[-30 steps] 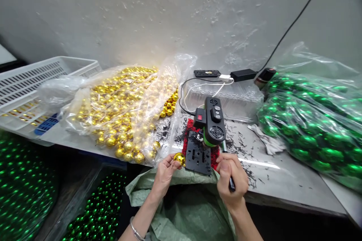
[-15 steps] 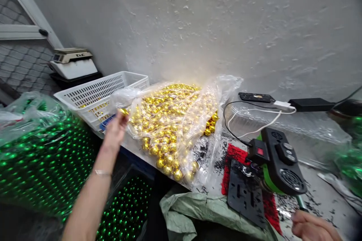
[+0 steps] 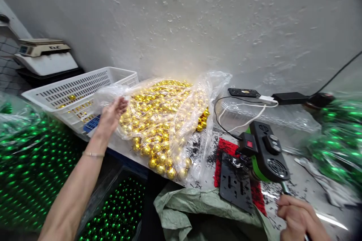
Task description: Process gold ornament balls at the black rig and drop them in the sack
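Observation:
My left hand [image 3: 112,113] is lifted between the white basket and the clear plastic bag of gold balls, its fingers loosely curled and apart, with nothing in them. A gold ball [image 3: 72,97] shows inside the white basket [image 3: 36,99], whether resting or in the air I cannot tell. The clear bag [image 3: 177,120] spreads over the table, with shiny gold balls [image 3: 161,158] spilling from its front. At lower right my right hand [image 3: 296,214] is wrapped round the metal lever [image 3: 285,188] of a black and green bench drill press [image 3: 268,152].
A black slotted plate [image 3: 236,184] lies on red material under the machine, amid black shavings. Green cloth [image 3: 175,207] hangs at the front edge. Bags of green balls [image 3: 34,165] stand left, others right. A scale [image 3: 45,49], power strip [image 3: 244,92] and cables lie behind.
The gold ball that was in my left hand has left it, and a ball now shows at the basket. The view has shifted; my right hand stays on the lever.

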The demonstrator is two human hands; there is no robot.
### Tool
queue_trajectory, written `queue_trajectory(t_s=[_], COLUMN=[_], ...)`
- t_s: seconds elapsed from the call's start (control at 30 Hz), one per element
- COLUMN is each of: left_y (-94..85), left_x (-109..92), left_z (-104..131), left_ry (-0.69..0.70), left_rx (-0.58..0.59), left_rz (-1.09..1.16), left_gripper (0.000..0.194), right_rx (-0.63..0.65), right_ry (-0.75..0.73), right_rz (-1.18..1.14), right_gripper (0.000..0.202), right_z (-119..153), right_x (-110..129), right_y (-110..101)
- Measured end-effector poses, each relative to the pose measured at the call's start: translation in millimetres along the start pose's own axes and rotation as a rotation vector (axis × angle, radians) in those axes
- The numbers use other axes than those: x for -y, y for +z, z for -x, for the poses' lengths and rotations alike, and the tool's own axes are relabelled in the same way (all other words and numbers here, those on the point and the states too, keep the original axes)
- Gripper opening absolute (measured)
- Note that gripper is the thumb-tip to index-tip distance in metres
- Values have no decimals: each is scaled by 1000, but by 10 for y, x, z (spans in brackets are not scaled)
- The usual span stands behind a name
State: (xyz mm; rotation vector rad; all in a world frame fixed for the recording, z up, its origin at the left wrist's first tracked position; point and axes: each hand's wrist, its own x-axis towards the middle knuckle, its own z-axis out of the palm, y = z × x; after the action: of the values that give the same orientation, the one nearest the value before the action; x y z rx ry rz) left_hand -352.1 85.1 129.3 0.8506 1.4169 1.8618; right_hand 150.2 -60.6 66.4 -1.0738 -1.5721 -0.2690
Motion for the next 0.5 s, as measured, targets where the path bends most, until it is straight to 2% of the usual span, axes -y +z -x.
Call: queue_trajectory(t_s=[0.07,0.13,0.2,0.23,0.3,0.37,0.43,0.5], left_y=[369,728,1080,1255,1594,1905,2168,2369], left_x=[158,309,490,595,818,1027,1190,1298], left_z=[559,1050,1369,1451,1474,1382,1267,1190], left_ry=[79,94,140,170,211,224,197,159], left_rx=[302,638,889,951,944,840,767,748], left_rz=[-63,-199,-343,-431,-603,-740,-795,-783], left_gripper=[29,30,29,31,35,36,34,28], right_rx=[72,83,73,71,69,72,75,70], right_ry=[-37,-45,-29,-15,4,21,28,23], right_rz=[-20,-32,-51,-65,-96,-109,-118,-131], right_gripper=[28,27,26,26,26,26,27,27], right_z=[-71,-104,-110,-107,-101,-97,-95,-94], right_x=[56,81,96,104,126,151,171,182], right_y=[-8,-11,-8,-7,-6,-8,-6,0])
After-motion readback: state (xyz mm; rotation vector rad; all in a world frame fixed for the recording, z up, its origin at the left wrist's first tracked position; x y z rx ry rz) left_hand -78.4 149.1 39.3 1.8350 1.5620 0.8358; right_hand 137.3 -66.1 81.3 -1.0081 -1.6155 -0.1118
